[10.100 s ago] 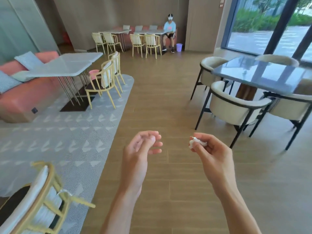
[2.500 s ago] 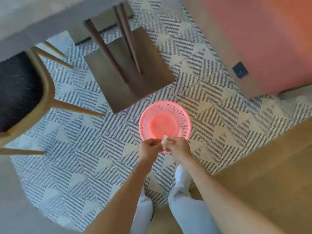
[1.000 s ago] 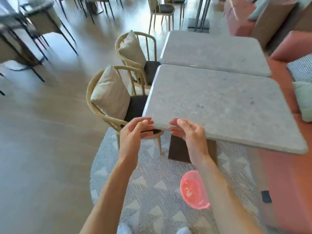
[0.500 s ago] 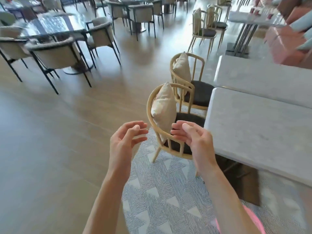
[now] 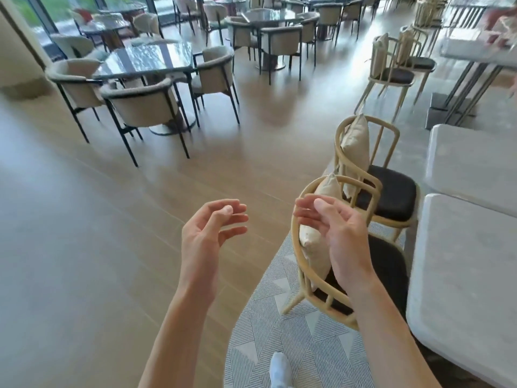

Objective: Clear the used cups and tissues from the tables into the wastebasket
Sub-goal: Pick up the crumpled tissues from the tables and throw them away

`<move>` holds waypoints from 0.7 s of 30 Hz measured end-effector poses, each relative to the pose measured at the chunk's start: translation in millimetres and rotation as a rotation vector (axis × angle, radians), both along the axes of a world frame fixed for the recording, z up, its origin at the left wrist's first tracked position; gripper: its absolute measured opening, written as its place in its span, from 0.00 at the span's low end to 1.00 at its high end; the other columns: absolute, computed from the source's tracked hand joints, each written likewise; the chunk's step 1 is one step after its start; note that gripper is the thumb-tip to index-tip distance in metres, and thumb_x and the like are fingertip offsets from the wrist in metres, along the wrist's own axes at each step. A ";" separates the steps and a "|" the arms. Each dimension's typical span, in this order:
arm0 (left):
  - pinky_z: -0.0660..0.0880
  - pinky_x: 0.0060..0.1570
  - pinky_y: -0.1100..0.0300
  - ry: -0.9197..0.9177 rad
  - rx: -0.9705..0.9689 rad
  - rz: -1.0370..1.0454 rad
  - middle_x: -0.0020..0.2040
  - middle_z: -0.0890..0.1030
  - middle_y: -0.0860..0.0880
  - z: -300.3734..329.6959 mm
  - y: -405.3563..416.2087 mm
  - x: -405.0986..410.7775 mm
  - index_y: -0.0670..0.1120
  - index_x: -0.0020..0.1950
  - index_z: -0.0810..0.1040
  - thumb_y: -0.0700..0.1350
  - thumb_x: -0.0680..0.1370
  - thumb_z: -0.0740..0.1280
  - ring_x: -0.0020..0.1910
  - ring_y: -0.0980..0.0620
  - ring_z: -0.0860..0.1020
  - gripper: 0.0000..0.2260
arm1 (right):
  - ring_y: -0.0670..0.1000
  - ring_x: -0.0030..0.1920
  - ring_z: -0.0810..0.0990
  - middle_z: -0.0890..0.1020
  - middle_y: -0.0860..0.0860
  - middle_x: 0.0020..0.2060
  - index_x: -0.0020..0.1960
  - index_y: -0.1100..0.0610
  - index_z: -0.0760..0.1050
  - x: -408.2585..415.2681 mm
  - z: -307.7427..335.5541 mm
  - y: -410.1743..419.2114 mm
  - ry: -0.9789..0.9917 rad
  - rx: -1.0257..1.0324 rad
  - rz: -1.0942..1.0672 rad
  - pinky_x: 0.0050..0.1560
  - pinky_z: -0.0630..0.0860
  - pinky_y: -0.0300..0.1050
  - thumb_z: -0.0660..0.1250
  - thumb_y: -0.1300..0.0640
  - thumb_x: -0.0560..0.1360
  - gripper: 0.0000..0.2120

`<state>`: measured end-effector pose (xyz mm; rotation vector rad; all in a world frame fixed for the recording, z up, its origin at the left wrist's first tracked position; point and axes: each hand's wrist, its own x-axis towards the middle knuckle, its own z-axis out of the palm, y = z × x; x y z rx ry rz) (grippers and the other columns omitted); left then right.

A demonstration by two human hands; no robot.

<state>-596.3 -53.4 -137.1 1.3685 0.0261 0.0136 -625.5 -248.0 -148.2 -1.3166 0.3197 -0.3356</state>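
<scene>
- Striped grey rug [image 5: 302, 340] lies underfoot at 6 o'clock, with one white shoe [image 5: 279, 369] on it; its curved edge meets the wooden floor [image 5: 92, 247] just left of the shoe, a lip worth stepping over cleanly.
- Both hands hang at mid-frame with fingers loosely curled and nothing in them: the left hand [image 5: 208, 233] over bare floor, the right hand [image 5: 334, 235] in front of the nearest wicker chair [image 5: 310, 278].
- No cup, no tissue and no wastebasket shows anywhere in view, so the step in hand appears to be walking on to look for the next piece of litter.
- To do that well, I would scan each tabletop in turn before committing to a path, and keep the hands free for whatever turns up.
- At 3 o'clock the pale stone table [image 5: 464, 270] runs close beside the wicker chairs; its rounded corner and the chair backs leave little room there.
- From 9 to 12 o'clock the floor opens wide, the easiest lane forward.
- At 11 o'clock stands the dark glass table [image 5: 145, 58] ringed by cream armchairs [image 5: 142, 106]; their thin black legs splay outward and could catch a foot.
- Beyond it, at 12 o'clock, further tables are too blurred to tell what lies on them.
</scene>
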 end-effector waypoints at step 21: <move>0.82 0.50 0.54 -0.332 -0.108 0.128 0.50 0.86 0.42 138.9 29.1 470.0 0.42 0.53 0.83 0.35 0.82 0.61 0.48 0.46 0.85 0.11 | 0.61 0.49 0.85 0.86 0.63 0.49 0.52 0.64 0.81 502.9 136.5 34.1 -0.371 0.019 0.168 0.54 0.83 0.49 0.61 0.65 0.82 0.10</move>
